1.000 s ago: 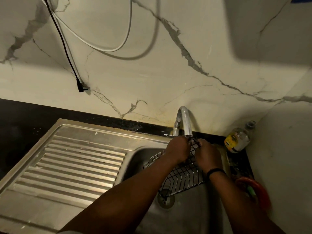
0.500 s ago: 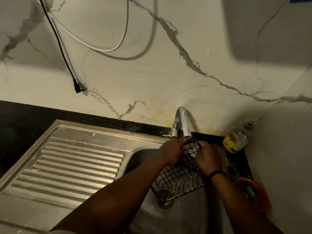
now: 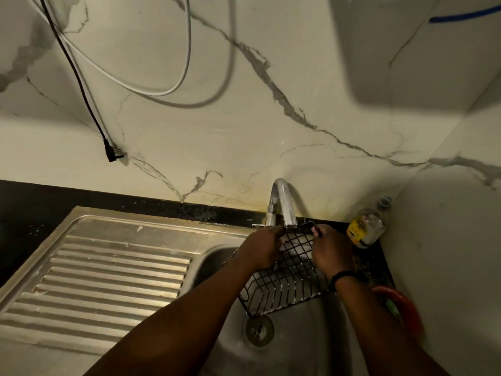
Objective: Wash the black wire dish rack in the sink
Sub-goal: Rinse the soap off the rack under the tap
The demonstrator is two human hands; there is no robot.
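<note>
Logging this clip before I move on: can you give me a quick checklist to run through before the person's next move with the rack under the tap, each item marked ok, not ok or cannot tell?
1. Left hand grips the black wire dish rack: ok.
2. Right hand grips the rack's upper corner: ok.
3. Rack is over the sink basin, top edge just under the tap spout: ok.
4. Water running: cannot tell.
5. Drain uncovered: ok.
6. Bottle in the corner stands apart from the rack: ok.
</note>
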